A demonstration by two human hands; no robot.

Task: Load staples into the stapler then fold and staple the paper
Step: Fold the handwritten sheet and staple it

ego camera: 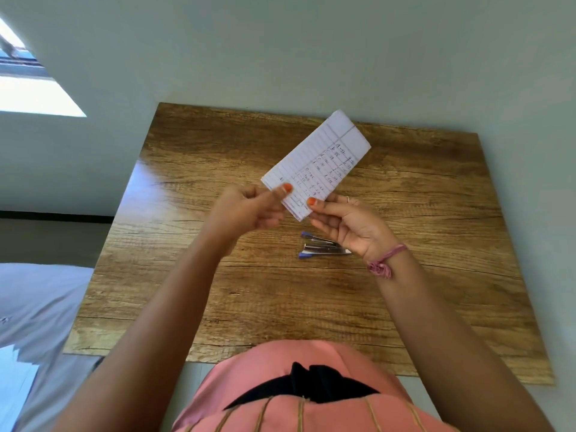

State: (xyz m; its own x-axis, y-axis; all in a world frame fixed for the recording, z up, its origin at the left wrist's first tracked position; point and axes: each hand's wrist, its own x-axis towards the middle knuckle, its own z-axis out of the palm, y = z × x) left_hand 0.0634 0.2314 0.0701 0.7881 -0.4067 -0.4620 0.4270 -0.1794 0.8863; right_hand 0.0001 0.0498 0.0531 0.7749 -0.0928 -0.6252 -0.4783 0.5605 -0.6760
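A folded sheet of lined paper (321, 160) with handwriting is held up above the wooden table (187, 275), slanting away to the upper right. My left hand (249, 210) pinches its near left corner between thumb and fingers. My right hand (349, 222) pinches the near right corner with the thumb on top. A small stapler (321, 246) of metal with blue ends lies on the table just below my right hand, its arm swung apart from the base. No loose staples can be made out.
The table stands against a pale wall (311, 57). A grey cushion or bedding (37, 304) lies to the left of the table. A pink thread band sits on my right wrist (386, 260).
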